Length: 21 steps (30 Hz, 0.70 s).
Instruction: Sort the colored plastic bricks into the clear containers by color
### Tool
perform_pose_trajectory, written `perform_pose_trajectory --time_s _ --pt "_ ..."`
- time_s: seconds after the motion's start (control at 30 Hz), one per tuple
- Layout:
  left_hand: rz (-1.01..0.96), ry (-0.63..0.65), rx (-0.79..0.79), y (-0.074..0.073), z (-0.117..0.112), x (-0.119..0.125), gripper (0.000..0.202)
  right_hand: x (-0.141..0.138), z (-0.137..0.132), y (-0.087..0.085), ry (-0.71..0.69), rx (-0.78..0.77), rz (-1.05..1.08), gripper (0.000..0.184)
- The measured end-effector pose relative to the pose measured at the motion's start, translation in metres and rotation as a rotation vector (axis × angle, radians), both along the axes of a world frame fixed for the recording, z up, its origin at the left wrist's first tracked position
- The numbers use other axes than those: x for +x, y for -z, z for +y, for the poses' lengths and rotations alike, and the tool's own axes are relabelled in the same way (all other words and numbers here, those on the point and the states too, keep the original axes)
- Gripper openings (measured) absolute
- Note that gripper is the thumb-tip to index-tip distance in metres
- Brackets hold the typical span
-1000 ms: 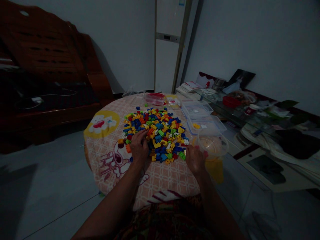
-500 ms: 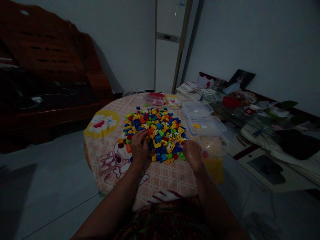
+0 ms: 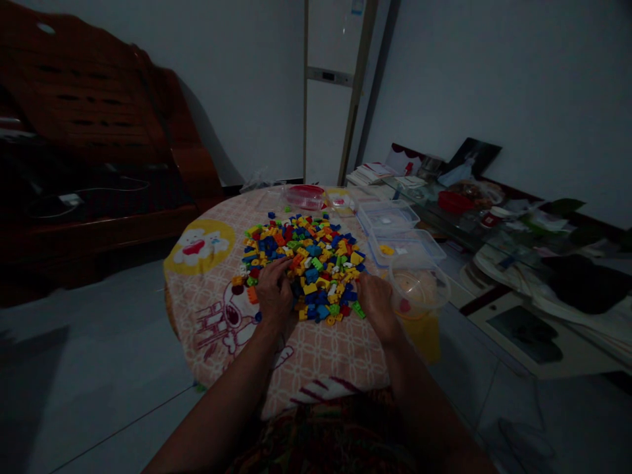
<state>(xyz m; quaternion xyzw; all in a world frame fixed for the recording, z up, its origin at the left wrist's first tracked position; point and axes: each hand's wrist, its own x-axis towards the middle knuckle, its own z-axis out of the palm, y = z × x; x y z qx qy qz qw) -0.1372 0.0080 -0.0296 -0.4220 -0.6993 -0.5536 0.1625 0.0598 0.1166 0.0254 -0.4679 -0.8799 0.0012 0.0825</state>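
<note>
The left hand [image 3: 274, 291] and right hand [image 3: 375, 299] rest knuckles-up on the toy brick pile's [image 3: 312, 253] near edge; whether either pinches a brick cannot be told.

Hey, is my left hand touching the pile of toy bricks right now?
Touching. The head view shows the left hand lying on the near edge of the pile of toy bricks, with no gap between them.
</note>
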Motion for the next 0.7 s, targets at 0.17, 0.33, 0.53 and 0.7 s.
perform_pose_trajectory --time_s 0.17,0.33,0.53,0.7 --pt "-0.016 -0.003 -0.013 0.000 0.000 0.001 0.032 0.019 -0.022 -0.028 0.101 0.065 0.060 0.029" --pt "-0.019 0.003 -0.010 -0.002 0.000 0.001 0.034 0.054 -0.019 -0.049 0.246 0.201 0.185 0.028" --pt "-0.006 0.009 0.011 -0.002 0.000 0.001 0.033 0.074 -0.005 -0.047 0.329 0.239 0.182 0.029" --pt "-0.023 -0.004 -0.015 0.001 0.000 0.000 0.034 0.059 -0.021 -0.038 0.084 0.112 0.259 0.033"
